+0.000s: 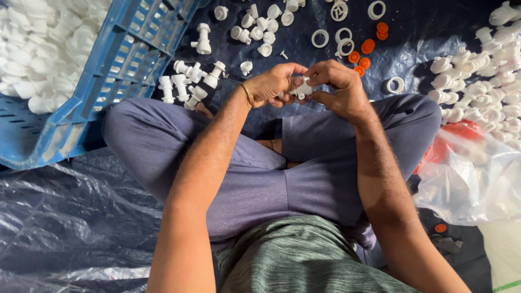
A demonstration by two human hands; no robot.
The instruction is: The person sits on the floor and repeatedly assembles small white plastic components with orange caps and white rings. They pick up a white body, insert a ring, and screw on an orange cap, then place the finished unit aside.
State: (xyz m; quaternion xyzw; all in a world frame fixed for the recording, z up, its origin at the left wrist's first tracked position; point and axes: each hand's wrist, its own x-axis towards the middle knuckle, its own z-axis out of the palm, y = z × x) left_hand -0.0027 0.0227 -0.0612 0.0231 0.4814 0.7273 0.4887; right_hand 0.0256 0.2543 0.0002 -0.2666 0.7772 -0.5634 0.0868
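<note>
I sit cross-legged on a dark plastic sheet [70, 217]. My left hand [271, 84] and my right hand [339, 87] meet above my knees, both gripping one small white plastic fitting [301, 88] between the fingertips. A thin bangle circles my left wrist. Several assembled white fittings [190, 81] lie on the sheet just left of my hands. Loose white caps [260, 30] are scattered beyond them.
A blue plastic crate [125, 59] full of white parts stands at the upper left. White rings [320, 38] and orange seals [361, 59] lie ahead. A heap of white fittings [483, 70] and a clear plastic bag [472, 173] are at the right.
</note>
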